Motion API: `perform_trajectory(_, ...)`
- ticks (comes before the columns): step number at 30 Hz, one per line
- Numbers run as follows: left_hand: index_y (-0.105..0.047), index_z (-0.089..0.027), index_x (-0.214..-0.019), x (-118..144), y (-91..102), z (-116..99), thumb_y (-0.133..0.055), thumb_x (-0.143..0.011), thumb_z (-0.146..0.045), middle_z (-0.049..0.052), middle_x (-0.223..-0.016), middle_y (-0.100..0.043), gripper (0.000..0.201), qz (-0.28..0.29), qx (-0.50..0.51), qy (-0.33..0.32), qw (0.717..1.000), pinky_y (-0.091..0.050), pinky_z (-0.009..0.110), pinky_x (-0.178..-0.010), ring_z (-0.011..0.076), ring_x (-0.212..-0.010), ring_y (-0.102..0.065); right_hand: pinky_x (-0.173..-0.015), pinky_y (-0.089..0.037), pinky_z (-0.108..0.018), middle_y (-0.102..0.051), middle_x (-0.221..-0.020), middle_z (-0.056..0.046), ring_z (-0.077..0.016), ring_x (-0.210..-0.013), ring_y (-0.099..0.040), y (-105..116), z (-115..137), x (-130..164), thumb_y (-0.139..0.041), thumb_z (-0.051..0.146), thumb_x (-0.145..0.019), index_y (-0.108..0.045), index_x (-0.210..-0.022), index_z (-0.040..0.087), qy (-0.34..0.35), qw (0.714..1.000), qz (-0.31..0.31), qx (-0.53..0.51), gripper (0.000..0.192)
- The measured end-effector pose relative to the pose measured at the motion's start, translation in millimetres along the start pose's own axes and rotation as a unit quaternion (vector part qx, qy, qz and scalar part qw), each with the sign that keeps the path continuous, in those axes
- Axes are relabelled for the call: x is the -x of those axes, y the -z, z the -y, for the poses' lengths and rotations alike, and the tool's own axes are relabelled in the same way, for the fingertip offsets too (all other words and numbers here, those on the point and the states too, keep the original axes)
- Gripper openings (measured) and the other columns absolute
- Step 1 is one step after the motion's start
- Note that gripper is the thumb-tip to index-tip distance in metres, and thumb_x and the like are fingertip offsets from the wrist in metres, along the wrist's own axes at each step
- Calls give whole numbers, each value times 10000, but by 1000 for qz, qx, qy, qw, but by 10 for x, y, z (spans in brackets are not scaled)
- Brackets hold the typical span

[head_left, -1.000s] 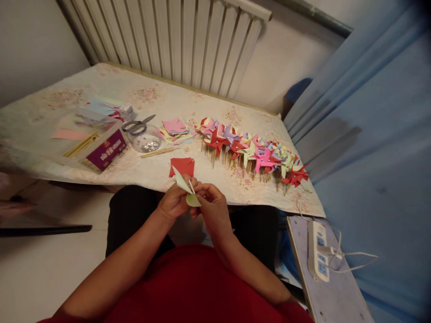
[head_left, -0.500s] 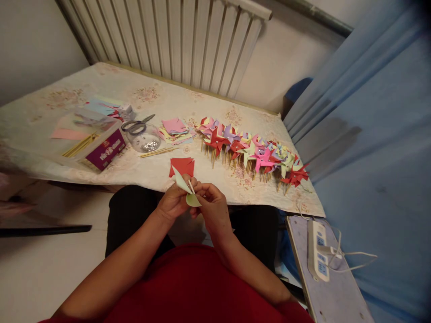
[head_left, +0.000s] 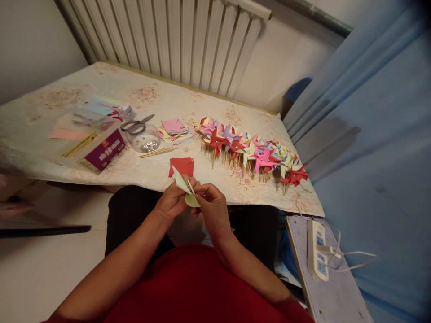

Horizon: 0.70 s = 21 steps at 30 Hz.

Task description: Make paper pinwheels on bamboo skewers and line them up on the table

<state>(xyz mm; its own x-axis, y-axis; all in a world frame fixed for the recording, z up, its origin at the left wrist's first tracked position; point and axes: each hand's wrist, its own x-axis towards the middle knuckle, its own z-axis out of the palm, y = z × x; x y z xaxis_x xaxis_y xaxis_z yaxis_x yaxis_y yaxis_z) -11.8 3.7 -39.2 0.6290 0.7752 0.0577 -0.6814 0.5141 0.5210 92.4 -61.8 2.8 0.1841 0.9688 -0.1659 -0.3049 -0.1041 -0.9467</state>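
My left hand (head_left: 172,202) and my right hand (head_left: 213,206) meet just in front of the table edge, both gripping a pale green folded paper piece (head_left: 188,190) with a thin wooden stick through it. Red paper squares (head_left: 182,165) lie on the table right beyond my hands. A long row of finished paper pinwheels (head_left: 251,150) in red, pink, yellow and purple stretches to the right.
A floral cloth covers the table (head_left: 67,157). On it: a purple box (head_left: 106,150) with sticks, a clear bowl of beads (head_left: 146,139) with scissors (head_left: 136,125) on top, stacked coloured paper (head_left: 175,128). A power strip (head_left: 318,251) rests on a board at right, beside a blue curtain (head_left: 370,148).
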Motion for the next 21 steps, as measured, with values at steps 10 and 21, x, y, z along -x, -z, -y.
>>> perform_trajectory(10,-575,-165,-741,19,30,-17,-799,-709,-183,7,-773,-607,228,1,-15,-5,1000,-532,293,-346,167,-514,-621,-370,-405,-178,-575,-546,85,-71,-379,-492,-14,-14,-6,-695,262,-680,-644,-765,211,-3,1000,-17,-4,111)
perform_trajectory(21,-563,-158,-681,-2,91,5,-821,-661,-132,-6,-730,-578,260,-30,-19,-32,999,-522,233,-495,128,-614,-592,-388,-420,-189,-561,-535,81,-80,-401,-497,-23,2,38,-661,280,-717,-648,-782,203,25,998,-26,53,102)
